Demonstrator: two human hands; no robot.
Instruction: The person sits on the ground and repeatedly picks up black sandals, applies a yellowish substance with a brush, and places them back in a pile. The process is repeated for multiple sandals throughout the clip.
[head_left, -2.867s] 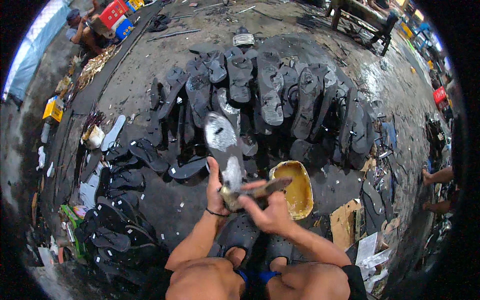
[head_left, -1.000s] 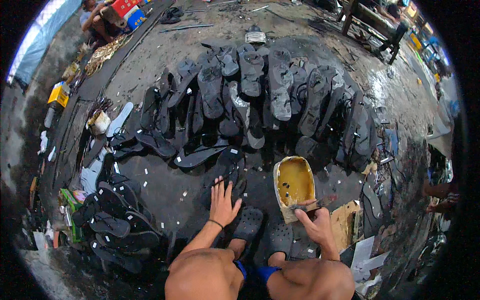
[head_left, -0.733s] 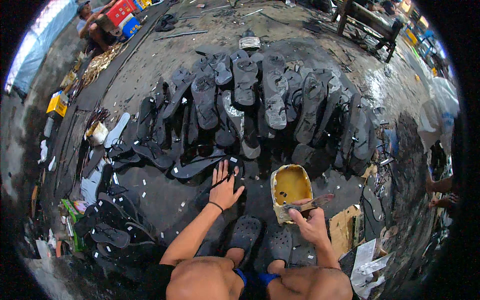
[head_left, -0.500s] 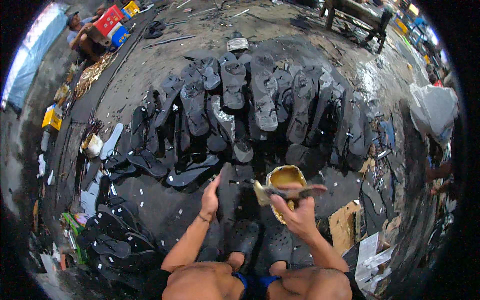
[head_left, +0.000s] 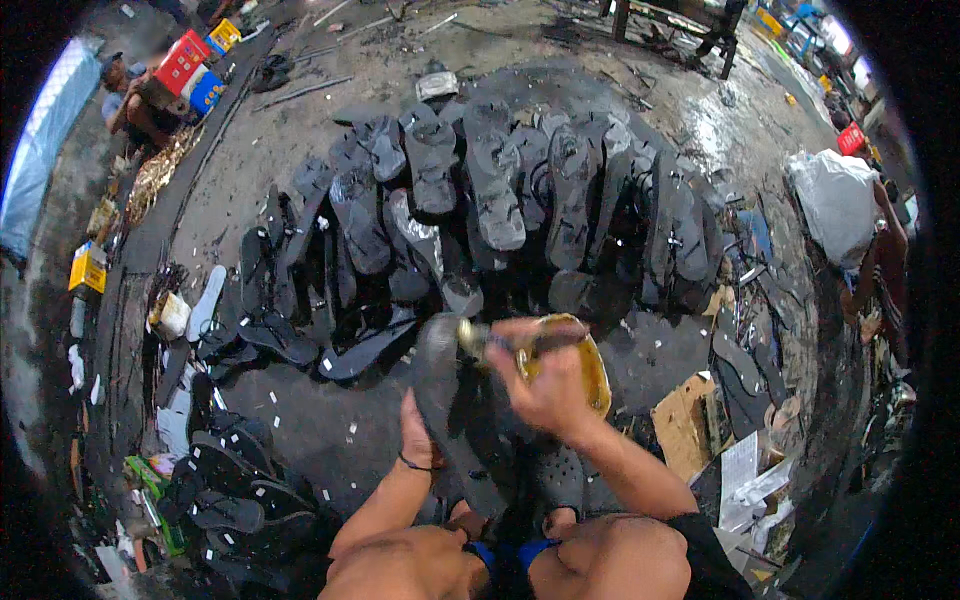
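My left hand [head_left: 416,432] grips the edge of a dark flip-flop sole [head_left: 462,420], which stands tilted above my feet with its broad face toward me. The fingers of that hand are mostly hidden behind the sole. My right hand [head_left: 556,388] is closed round the handle of a brush [head_left: 470,338], blurred by motion. Its pale bristles meet the upper end of the sole. Beyond and partly behind my right hand stands a tub [head_left: 598,372] with a yellowish coating inside and on its rim.
Rows of dark flip-flops [head_left: 497,190] lean together ahead. More flip-flops [head_left: 228,505] lie heaped at left. Cardboard [head_left: 684,425] and torn paper [head_left: 740,480] lie at right, near a grey plastic bag [head_left: 835,205]. A person [head_left: 135,105] sits at far left by stacked crates [head_left: 183,62].
The sole has turned its broad face toward me and tilted in my left hand. My right hand has brought the brush left from above the tub onto the sole. The view has shifted slightly.
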